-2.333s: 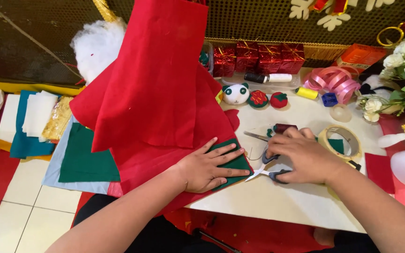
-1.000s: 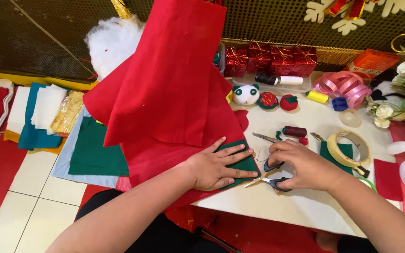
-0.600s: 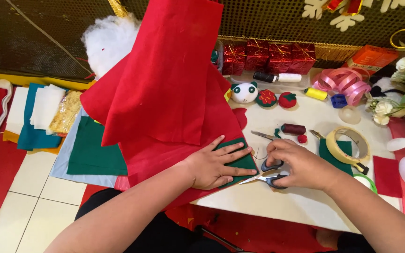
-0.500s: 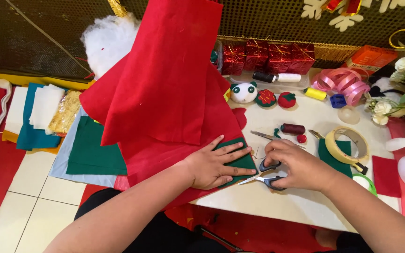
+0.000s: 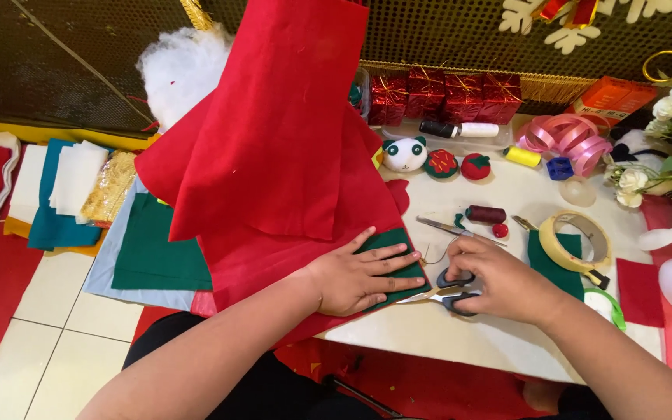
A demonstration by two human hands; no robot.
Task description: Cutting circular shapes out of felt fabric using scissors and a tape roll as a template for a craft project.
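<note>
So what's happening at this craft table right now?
A person sits at a white table cutting felt. The left hand lies flat on a dark green felt piece, which sits on a big red felt sheet draped over the table edge. The right hand holds scissors, blades at the green piece's edge. A tape roll, thread spools, pink ribbon and small red gift boxes lie beyond.

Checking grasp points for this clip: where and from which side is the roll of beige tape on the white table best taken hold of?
Grip the roll of beige tape across its near-right rim, from above: it lies flat with an open centre, so fingers fit inside and out. The right hand is nearest, on the scissors.
</note>
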